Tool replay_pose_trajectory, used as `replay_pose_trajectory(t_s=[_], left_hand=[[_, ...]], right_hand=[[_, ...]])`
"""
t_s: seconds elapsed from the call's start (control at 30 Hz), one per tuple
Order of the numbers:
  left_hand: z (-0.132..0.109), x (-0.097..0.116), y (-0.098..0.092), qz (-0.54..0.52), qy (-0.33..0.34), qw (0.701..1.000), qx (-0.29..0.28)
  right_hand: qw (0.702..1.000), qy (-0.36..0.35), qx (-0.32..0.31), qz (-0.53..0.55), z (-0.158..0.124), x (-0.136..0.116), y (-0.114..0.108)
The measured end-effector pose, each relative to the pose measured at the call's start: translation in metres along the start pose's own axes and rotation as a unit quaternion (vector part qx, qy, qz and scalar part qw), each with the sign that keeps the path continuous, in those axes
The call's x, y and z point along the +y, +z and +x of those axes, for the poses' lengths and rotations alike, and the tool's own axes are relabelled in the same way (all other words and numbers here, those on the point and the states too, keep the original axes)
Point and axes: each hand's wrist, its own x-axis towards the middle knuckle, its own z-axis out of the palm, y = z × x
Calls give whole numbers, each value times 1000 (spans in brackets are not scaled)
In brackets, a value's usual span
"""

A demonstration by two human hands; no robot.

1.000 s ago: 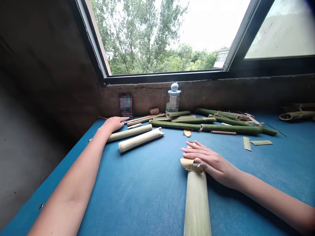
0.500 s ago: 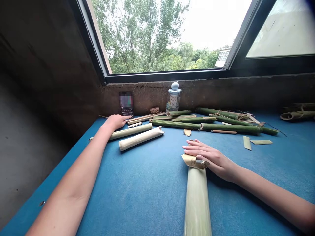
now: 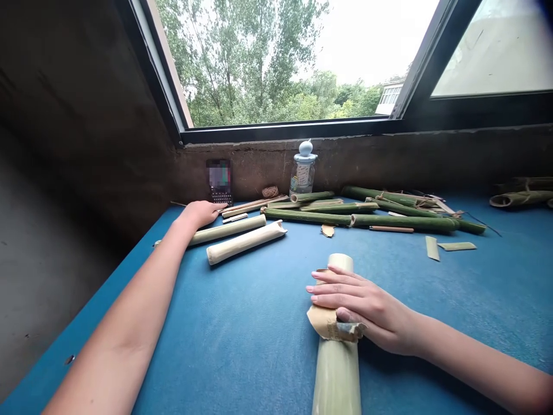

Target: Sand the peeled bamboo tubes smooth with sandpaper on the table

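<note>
A thick pale-green bamboo tube (image 3: pixel 337 374) lies lengthwise toward me on the blue table. My right hand (image 3: pixel 363 305) is closed over a folded, torn piece of sandpaper (image 3: pixel 322 321), pressing it around the tube's upper side. The tube's far end sticks out beyond my fingers. My left hand (image 3: pixel 201 214) reaches to the back left, one finger stretched out at the lower edge of a phone (image 3: pixel 219 181) that leans on the wall; its other fingers are mostly hidden. Under that forearm passes a thin bamboo piece (image 3: pixel 228 229), beside a pale bamboo tube (image 3: pixel 246 242).
Several green bamboo stalks (image 3: pixel 401 223) lie along the back, with a twine ball (image 3: pixel 270 192) and a lidded bottle (image 3: pixel 303 173) by the wall. A torn paper scrap (image 3: pixel 328 230) and short bamboo strips (image 3: pixel 432 248) lie nearer. A window (image 3: pixel 285 124) is behind.
My right hand has slid the sandpaper along the tube toward me, uncovering the tube's far end. My left hand stays by the phone. The view has shifted slightly.
</note>
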Motion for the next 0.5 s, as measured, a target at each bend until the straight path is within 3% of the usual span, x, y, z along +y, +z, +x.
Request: replay_pose_trajectory(t_s=[0.2,0.37,0.5], left_hand=[[-4,1,-2,1,2,1000,11],[-7,3,-1,7,17,1000,4],[-6,5,-2,5,13,1000,1]], right_hand=[[1000,2,1,2,-1,10,-4],[998,30,47,-5,-3,24,-5],[998,29,52,-16,-1,13,-2]])
